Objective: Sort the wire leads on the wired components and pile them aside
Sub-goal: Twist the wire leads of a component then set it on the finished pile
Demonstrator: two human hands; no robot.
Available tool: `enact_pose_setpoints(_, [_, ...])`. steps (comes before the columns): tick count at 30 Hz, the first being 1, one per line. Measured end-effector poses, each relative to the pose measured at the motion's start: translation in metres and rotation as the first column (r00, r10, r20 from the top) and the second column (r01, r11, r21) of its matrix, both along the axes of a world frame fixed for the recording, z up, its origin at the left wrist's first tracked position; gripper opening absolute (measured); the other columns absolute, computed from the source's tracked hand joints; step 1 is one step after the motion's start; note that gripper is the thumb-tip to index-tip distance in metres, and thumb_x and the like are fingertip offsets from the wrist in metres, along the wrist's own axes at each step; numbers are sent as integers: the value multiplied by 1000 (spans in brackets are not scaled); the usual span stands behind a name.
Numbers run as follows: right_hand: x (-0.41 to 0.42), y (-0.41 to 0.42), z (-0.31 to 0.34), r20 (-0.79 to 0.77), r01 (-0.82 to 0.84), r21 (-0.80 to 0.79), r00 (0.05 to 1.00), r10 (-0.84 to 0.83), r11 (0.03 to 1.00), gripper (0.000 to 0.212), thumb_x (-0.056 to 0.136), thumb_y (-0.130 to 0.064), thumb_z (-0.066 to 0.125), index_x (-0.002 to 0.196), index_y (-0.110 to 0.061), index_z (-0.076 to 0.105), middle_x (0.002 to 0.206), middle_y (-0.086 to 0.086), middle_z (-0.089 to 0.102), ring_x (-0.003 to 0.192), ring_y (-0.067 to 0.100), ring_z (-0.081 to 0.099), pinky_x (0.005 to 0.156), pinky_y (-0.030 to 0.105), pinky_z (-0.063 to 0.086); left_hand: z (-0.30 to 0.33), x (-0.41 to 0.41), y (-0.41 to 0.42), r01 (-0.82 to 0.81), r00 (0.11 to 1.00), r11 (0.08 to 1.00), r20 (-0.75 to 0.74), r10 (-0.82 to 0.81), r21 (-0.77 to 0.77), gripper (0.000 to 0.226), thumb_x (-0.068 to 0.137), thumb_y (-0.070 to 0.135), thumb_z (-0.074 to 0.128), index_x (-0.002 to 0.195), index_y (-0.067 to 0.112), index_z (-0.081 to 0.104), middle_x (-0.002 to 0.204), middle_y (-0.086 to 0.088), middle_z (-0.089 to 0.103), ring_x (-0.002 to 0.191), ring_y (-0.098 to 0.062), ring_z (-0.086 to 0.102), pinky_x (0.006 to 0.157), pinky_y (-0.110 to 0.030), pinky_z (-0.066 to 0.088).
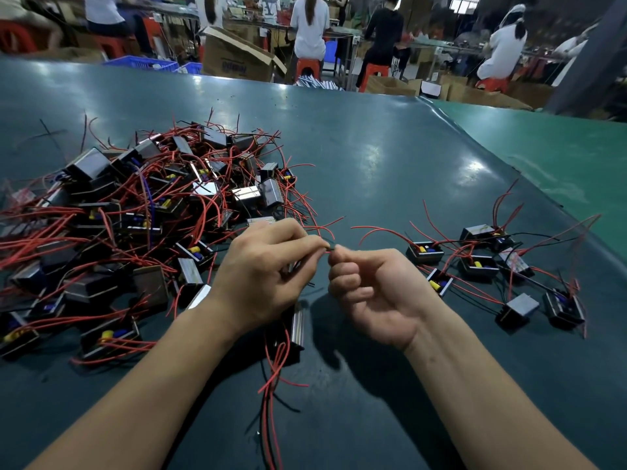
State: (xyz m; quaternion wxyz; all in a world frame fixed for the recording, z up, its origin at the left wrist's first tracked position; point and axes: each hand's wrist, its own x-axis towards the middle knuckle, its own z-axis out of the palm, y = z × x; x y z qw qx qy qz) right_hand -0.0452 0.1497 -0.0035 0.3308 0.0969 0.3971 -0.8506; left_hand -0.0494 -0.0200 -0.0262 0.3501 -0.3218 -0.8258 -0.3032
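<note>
table: dark green mat (373, 137), shiny, covers most of view; lighter green strip far right.
big pile: unsorted boxes w/ red + black wires (142, 212), left side, badly tangled, runs from left edge to just beside the left hand.
small pile: sorted boxes (492, 266), right side, approx 8 pcs, spread loose, leads trailing out, well apart from big pile.
box in work: black box w/ silver side (298, 322), under/between the wrists, mostly hidden by left hand; can't tell if it hangs or rests on mat. Its red + black leads trail toward the camera.
left hand: (261, 266) back up, fingers curled, thumb + forefinger pinch a wire end at center.
right hand: (369, 290) palm up, fingers curled in, tips pinch the same wire end, touching left fingertips.
wire end: (328, 247) tiny, red w/ dark tip, between both pinches; detail too small to read.
step (guess): straightening/separating leads on one box, not yet moved to small pile.
risk 1: loose leads near big pile may snag when box goes right, drags neighbors along.
risk 2: hard pull on thin lead may stress its joint at box.
risk 3: sorted leads on right already cross, may re-tangle as pile grows.
</note>
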Motion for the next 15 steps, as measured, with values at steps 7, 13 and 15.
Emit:
enact_pose_setpoints(7, [-6, 14, -11, -864, 630, 500, 320, 388, 593, 12, 84, -13, 74, 96, -15, 72, 74, -5, 67, 58, 16, 63, 47, 25, 51, 1, 0, -1, -21, 994, 973, 105, -3, 229, 12, 88, 9, 66, 93, 4, 76, 77, -6, 64, 68, -22, 62, 62, -38, 48])
enact_pose_setpoints(13, [-10, 16, -16, -873, 804, 339, 76, 481, 489, 18, 87, -20, 68, 85, -3, 74, 71, 4, 67, 57, 18, 59, 52, 32, 50, 1, 1, 1, 6, 994, 980, 106, -27, 200, 11, 87, 7, 66, 90, 3, 76, 77, -6, 65, 70, -18, 62, 65, -34, 49])
enact_pose_setpoints(15, [-12, 17, -16, -879, 819, 305, 44, 476, 487, 17, 87, -18, 69, 86, -3, 74, 72, 5, 67, 57, 18, 58, 52, 33, 50, 1, 1, 0, 15, 994, 980, 107, -36, 196, 11, 87, 7, 66, 90, 3, 76, 76, -5, 65, 69, -18, 62, 63, -34, 49])
